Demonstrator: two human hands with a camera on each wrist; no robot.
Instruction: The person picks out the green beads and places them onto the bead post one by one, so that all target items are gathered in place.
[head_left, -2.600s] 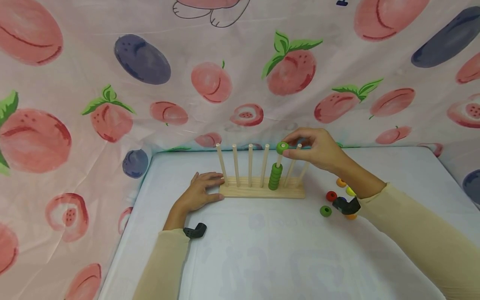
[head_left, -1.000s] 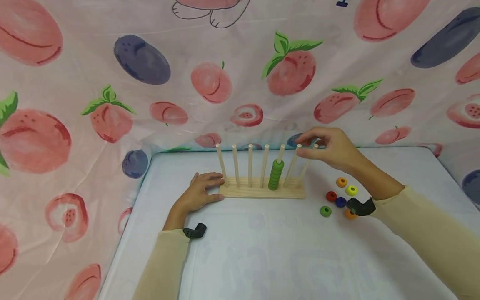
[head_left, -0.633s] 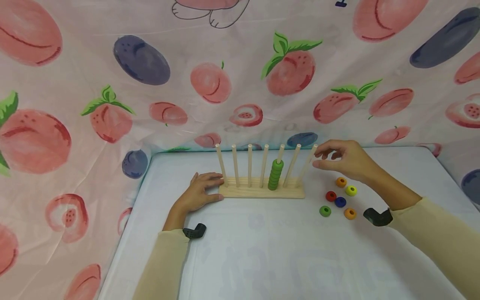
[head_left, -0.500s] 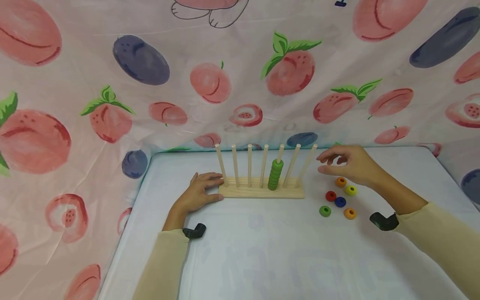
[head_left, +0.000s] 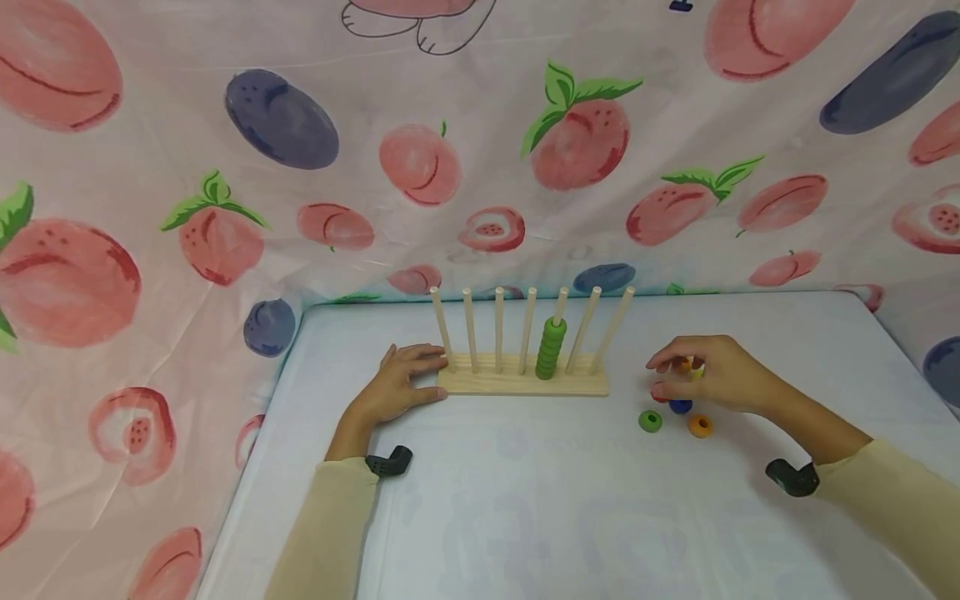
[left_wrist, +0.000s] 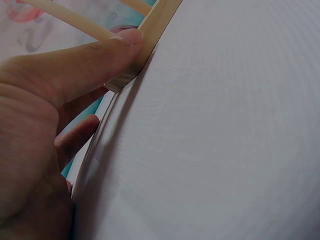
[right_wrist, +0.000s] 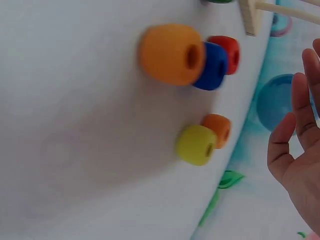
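Note:
A wooden peg rack (head_left: 517, 384) with a row of upright pegs stands toward the back of the table. Several green beads (head_left: 551, 348) are stacked on one peg, right of the middle. My left hand (head_left: 393, 385) holds the rack's left end, thumb at the front and fingers behind; its thumb (left_wrist: 100, 62) lies on the base in the left wrist view. My right hand (head_left: 712, 373) hovers over the loose beads, fingers bent and parted, holding nothing. Beneath it are red (right_wrist: 226, 52), blue (right_wrist: 212, 67), yellow (right_wrist: 196, 145) and orange beads (right_wrist: 172, 54); a green bead (head_left: 650, 421) lies nearer the front.
The white-covered table (head_left: 525, 500) extends in front of the rack. A fruit-printed cloth (head_left: 480, 150) hangs behind the table and along its left side. The other pegs (head_left: 499, 332) carry no beads.
A green bead held by my right hand has been let go onto the stack. That hand has then moved right and down to the loose beads. My left hand stays at the rack.

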